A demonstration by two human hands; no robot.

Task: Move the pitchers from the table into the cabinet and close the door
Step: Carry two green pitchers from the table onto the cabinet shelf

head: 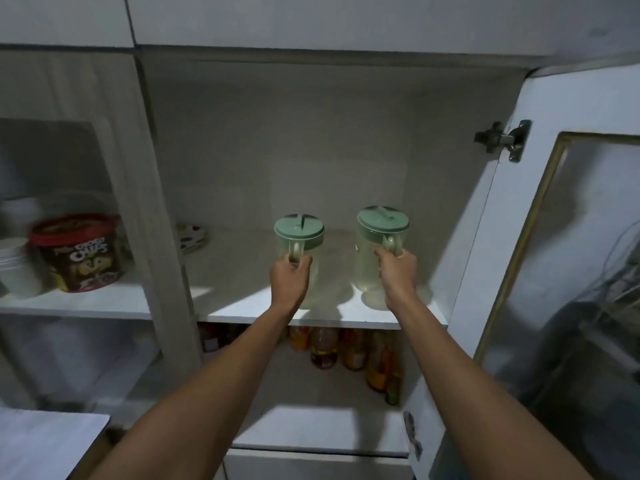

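Head view, near to far: both arms reach up to the shelf at frame centre. The left grip wraps the left pitcher handle; the right grip holds the right pitcher, which looks tilted, not yet settled. The door, at right, remains open.

At the centre of the frame, both pitchers look like clear, smooth plastic, with matt pale-green plastic lids. The shelf beneath is smooth white laminate. At the right, the door has a glossy pane and a shiny metal hinge.
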